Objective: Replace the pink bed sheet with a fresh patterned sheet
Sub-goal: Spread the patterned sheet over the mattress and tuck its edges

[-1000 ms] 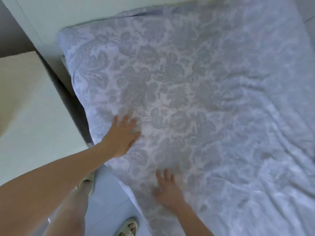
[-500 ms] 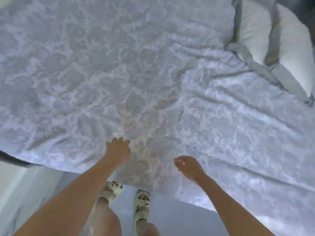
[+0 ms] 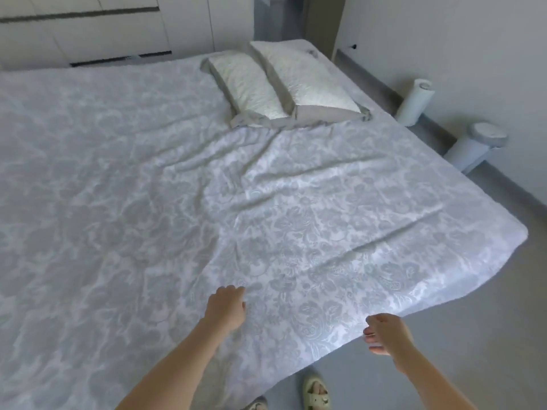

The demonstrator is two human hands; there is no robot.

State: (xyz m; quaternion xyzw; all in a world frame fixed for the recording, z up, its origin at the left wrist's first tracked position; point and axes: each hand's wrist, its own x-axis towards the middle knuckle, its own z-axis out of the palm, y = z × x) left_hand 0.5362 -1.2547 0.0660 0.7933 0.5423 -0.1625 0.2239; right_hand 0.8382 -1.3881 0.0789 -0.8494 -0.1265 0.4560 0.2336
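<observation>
Glowing with soft, even daylight, brightest over the near right corner of the patterned sheet [image 3: 340,238] and greying flatter toward the left. Casting only faint shadows along the creases in the middle and under the near ends of the pillows [image 3: 284,84]. Showing no glare anywhere. Smearing lightly with motion across the whole view, washing out the print at the far left and softening the outlines of the left hand [image 3: 226,306] and right hand [image 3: 386,334]. Bowing straight lines at the edges, curving the far cupboard fronts [image 3: 88,28] and stretching the near corners.
</observation>
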